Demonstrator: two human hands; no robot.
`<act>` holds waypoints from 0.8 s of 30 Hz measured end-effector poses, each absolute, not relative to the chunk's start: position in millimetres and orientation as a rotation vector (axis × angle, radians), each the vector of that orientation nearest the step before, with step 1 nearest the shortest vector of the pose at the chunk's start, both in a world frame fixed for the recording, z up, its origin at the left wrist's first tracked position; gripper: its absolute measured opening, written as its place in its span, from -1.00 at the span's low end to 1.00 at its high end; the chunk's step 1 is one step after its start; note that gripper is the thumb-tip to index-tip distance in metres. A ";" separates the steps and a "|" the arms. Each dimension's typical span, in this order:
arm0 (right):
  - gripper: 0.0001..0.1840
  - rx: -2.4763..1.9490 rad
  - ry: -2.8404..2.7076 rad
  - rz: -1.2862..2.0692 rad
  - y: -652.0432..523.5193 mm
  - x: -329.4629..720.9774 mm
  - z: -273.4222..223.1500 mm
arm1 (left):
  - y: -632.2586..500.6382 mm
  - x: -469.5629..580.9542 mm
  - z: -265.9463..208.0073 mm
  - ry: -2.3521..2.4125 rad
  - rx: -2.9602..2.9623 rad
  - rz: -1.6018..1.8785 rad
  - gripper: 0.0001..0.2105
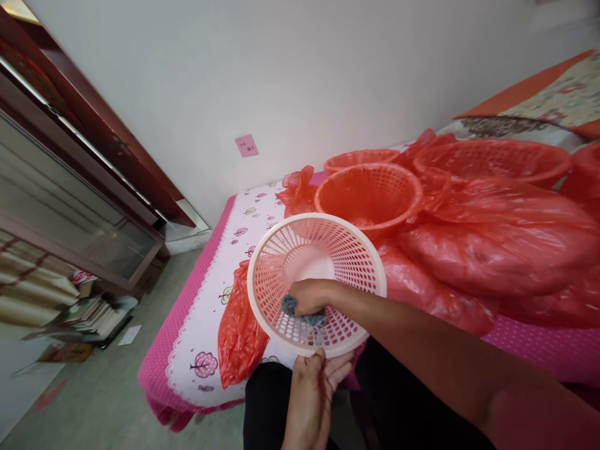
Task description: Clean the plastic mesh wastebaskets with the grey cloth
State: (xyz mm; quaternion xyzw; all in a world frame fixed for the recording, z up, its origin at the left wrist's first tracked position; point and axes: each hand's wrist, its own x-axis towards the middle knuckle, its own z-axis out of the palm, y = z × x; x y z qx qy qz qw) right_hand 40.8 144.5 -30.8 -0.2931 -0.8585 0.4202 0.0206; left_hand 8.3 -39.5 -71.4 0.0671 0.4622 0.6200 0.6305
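Note:
A pale pink plastic basket (371, 262) with slotted sides is tipped toward me at the bed's edge, above my knees. My left hand (315, 378) grips its near rim, thumb over the edge and fingers beneath. Inside, my right hand (309, 296) is closed on a grey-blue fuzzy cloth (313, 317), pressed against the near wall of the basket. Part of the cloth is hidden under the fingers. Just left of the basket lies a crumpled red plastic bag (240, 331).
Red baskets (370, 194) wrapped in plastic and bulging red bags (497, 244) crowd the bed's right side. A floral bedspread (206, 325) with pink edging covers the bed. Books (91, 315) sit on the floor at left, near a glazed door (70, 200). A pink note (246, 145) is on the wall.

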 end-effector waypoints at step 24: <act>-0.80 -0.458 -1.805 2.339 146.7 43.8 -12.3 | -19.0 -5.9 -67.3 1.109 0.238 1.412 -0.63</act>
